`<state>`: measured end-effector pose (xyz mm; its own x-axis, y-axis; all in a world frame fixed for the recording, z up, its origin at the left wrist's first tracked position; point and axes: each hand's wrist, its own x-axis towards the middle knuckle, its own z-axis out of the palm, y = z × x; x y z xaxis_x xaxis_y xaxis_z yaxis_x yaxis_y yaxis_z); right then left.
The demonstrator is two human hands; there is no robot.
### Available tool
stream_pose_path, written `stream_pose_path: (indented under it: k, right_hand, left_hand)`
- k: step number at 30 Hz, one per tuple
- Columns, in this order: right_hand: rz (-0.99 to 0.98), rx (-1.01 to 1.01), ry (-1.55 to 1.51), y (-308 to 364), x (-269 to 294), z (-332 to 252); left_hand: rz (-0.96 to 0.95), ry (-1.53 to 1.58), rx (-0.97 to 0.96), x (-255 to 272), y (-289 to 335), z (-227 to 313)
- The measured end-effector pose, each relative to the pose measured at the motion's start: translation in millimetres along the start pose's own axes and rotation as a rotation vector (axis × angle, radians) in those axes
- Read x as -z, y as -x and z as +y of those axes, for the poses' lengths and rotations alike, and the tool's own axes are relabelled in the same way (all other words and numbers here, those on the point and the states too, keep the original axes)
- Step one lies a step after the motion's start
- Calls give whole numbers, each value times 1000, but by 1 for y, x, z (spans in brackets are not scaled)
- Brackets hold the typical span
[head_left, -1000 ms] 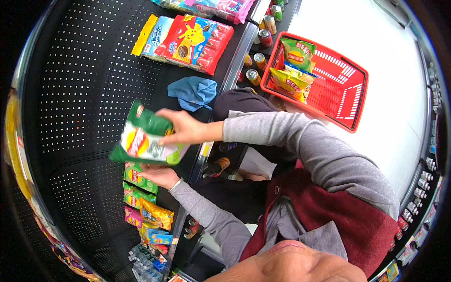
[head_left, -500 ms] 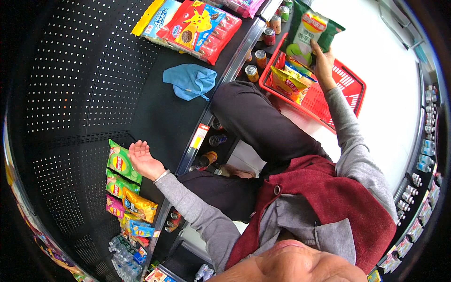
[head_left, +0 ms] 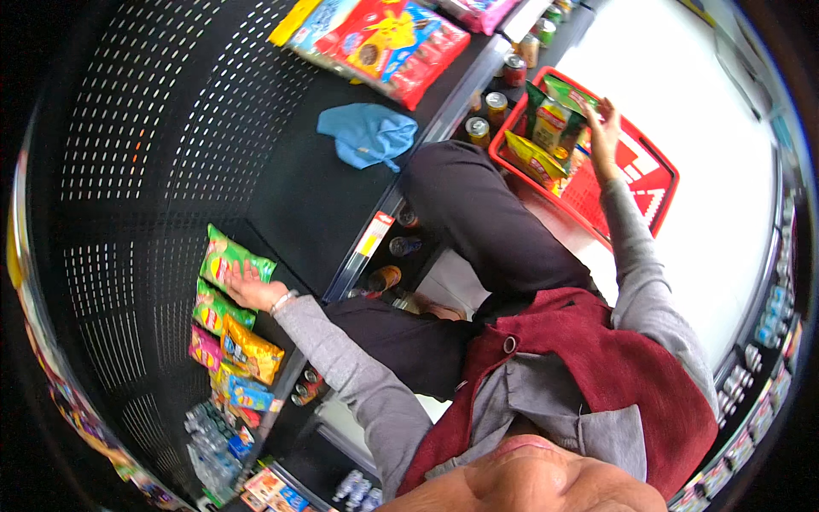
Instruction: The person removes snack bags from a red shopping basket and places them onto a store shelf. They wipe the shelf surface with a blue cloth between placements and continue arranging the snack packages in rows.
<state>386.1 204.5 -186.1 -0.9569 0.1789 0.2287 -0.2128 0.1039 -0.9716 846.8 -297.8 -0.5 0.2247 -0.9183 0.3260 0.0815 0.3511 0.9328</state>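
Note:
My left hand (head_left: 249,287) is open, palm partly turned up and fingers spread, at the front of a green chip bag (head_left: 235,261) standing on the black shelf. Whether the fingers touch that bag, I cannot tell. On the right, my right hand (head_left: 604,136) is over the red basket (head_left: 668,192), its fingers stretched out beside the upper edge of a dark green snack bag (head_left: 550,122). That bag rests upright inside the basket, next to a yellow snack bag (head_left: 534,159). Nothing shows in the right palm.
A blue cloth (head_left: 367,135) lies on the shelf, with large red snack packs (head_left: 397,47) beyond it. More bags, including an orange one (head_left: 250,350), and clear bottles (head_left: 213,452) line the near left. Cans (head_left: 478,130) stand on the lower shelf beside my knee.
The dark green snack bag has gone down into the basket, and my right hand has loosened from it. My left hand has moved onto the front of the green chip bag. The view has shifted slightly.

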Motion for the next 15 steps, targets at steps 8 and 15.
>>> stream_pose_path:
  k: [8, 15]
  right_hand:
    - [-582, 206, -330, 50, -94, -166]
    - [-1204, 244, -565, 169, -231, -274]
  left_hand:
    - [591, -759, -348, 47, -71, -46]
    - [565, -914, -239, 72, -81, -70]
